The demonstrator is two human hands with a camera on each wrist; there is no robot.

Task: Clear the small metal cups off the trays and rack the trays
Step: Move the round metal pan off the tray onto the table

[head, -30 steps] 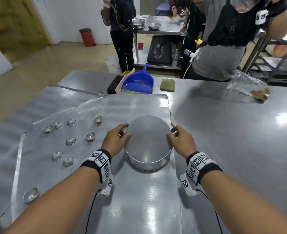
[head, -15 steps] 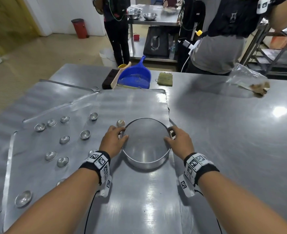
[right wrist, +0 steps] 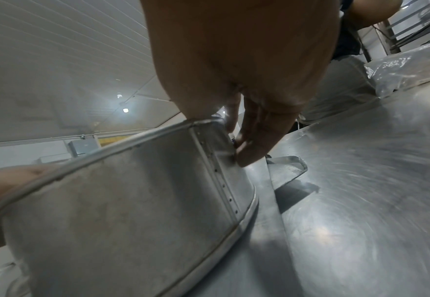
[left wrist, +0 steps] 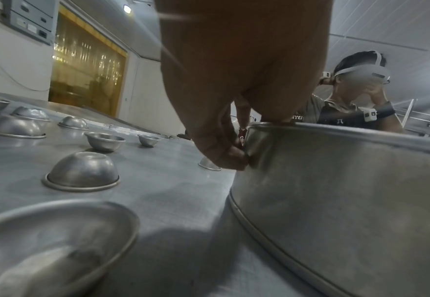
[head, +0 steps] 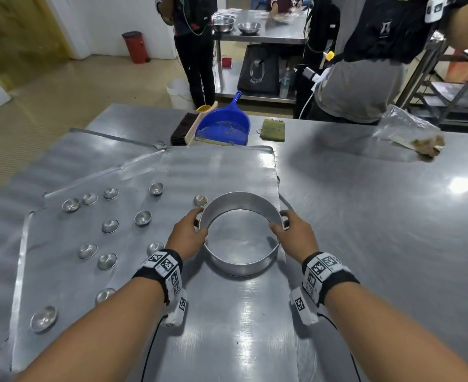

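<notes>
Between the earlier frames and this one we had turned the round metal pan (head: 239, 235) from bottom-up to mouth-up, and it stood on the tray (head: 222, 172) near its right edge. Our left hand (head: 188, 235) gripped the pan's left wall, thumb over the rim and fingers (left wrist: 224, 154) curled against the outside; our right hand (head: 293, 238) gripped the right wall the same way. The small metal cups (head: 142, 217) lay scattered over the trays to our left, some upright, some upside down, one (head: 199, 200) just beside the pan. We judged the pan was meant to collect them. To do that well we would set it flat and steady, release one hand, and start with the nearest cups, dropping them in gently so none bounced onto the tabletop (head: 365, 216).
</notes>
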